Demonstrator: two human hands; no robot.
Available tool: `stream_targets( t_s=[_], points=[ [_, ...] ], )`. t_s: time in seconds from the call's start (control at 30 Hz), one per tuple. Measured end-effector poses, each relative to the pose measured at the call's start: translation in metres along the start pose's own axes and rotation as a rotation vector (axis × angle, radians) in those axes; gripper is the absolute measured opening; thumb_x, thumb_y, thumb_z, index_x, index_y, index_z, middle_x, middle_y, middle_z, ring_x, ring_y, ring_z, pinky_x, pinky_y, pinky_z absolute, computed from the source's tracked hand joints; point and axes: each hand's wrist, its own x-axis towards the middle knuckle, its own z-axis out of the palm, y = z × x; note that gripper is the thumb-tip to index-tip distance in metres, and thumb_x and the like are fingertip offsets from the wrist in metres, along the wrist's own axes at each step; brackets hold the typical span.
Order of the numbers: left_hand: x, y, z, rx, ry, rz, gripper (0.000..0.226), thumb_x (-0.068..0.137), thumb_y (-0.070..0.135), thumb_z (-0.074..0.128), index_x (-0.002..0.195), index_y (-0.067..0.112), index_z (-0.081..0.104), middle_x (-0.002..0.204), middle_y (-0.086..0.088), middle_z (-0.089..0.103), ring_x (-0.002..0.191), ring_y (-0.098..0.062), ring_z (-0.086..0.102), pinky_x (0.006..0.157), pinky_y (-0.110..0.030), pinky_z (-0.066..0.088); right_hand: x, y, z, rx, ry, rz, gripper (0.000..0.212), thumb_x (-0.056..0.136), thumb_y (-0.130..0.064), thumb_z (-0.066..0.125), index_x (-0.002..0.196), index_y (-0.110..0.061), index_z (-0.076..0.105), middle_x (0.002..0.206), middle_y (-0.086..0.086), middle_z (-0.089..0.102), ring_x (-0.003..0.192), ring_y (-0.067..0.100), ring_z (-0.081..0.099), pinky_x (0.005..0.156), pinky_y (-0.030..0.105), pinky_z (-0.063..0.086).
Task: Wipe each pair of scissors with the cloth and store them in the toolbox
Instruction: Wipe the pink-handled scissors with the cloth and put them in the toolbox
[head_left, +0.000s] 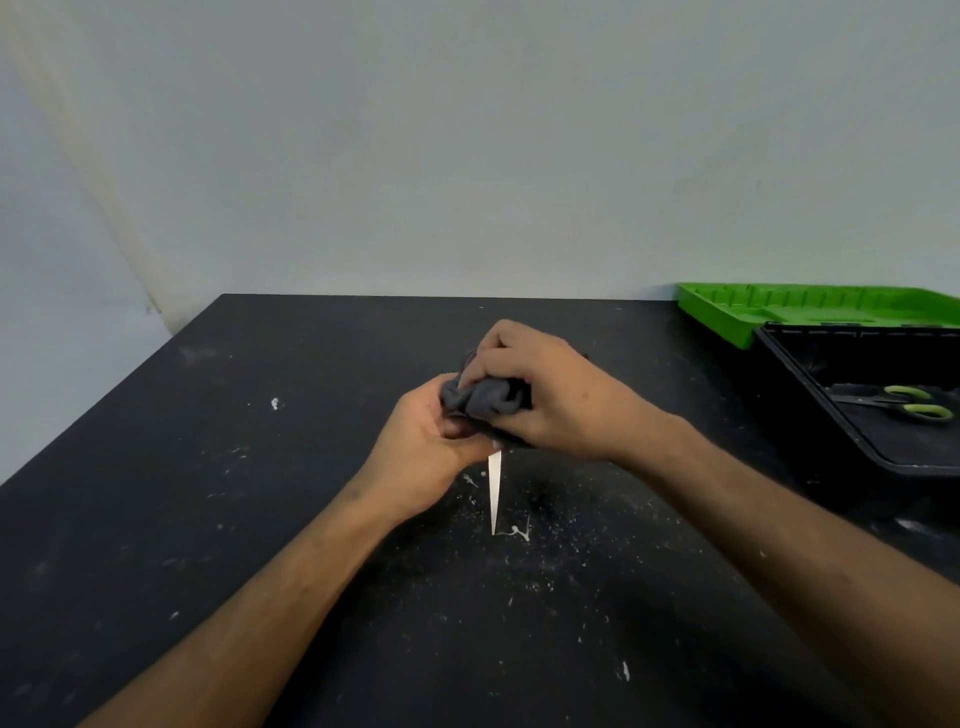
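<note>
Over the middle of the black table, my left hand (423, 457) grips a pair of scissors whose bright blades (495, 488) point down toward me; the handles are hidden behind my hands. My right hand (540, 395) is closed on a bunched grey cloth (480, 400), which it presses against the upper part of the scissors. At the right edge stands the open toolbox (795, 384), black with a green lid (737, 317) laid back. A second pair of scissors with green handles (917, 404) lies inside it.
The black table (260, 467) is flecked with white paint spots. Its far edge meets a pale grey wall, and its left edge runs diagonally toward me. The toolbox takes up the right back corner.
</note>
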Motion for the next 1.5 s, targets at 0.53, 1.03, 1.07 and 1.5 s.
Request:
stream_targets(
  t_s=[0.53,1.03,1.07,1.5],
  points=[
    [-0.005,0.009,0.007,0.021,0.002,0.052,0.041,0.080,-0.011,0.079,0.116,0.005,0.067,0.104,-0.011,0.080,0.099,-0.024,0.078,0.089,-0.035,0.061,-0.005,-0.006,0.002,-0.130,0.132,0.039,0.032,0.087,-0.025,0.070,0.120,-0.022,0.069,0.119,0.002,0.063,0.104,0.017,0.063,0.090,0.033,0.052],
    [0.004,0.006,-0.004,0.099,0.056,0.023,0.040,0.084,-0.009,0.076,0.119,0.009,0.067,0.094,-0.012,0.078,0.083,-0.028,0.080,0.076,-0.036,0.064,0.001,0.012,-0.001,0.245,0.535,0.421,0.011,0.097,-0.026,0.069,0.092,-0.016,0.071,0.080,-0.005,0.071,0.075,0.009,0.065,0.067,0.023,0.051],
    [0.005,0.006,-0.006,0.094,0.061,0.021,0.039,0.084,-0.009,0.076,0.117,0.009,0.068,0.095,-0.015,0.078,0.083,-0.030,0.080,0.077,-0.039,0.065,0.000,0.008,-0.002,0.242,0.585,0.388,0.008,0.096,-0.024,0.070,0.095,-0.017,0.071,0.082,-0.006,0.071,0.078,0.008,0.065,0.067,0.019,0.050],
    [-0.001,0.004,0.000,0.155,0.067,0.077,0.038,0.087,-0.007,0.074,0.109,0.023,0.070,0.092,-0.005,0.075,0.083,-0.022,0.079,0.076,-0.029,0.064,0.008,0.013,-0.010,0.092,0.276,0.417,0.011,0.094,-0.022,0.064,0.091,-0.012,0.065,0.080,0.002,0.068,0.070,0.017,0.060,0.064,0.033,0.048]
  ],
)
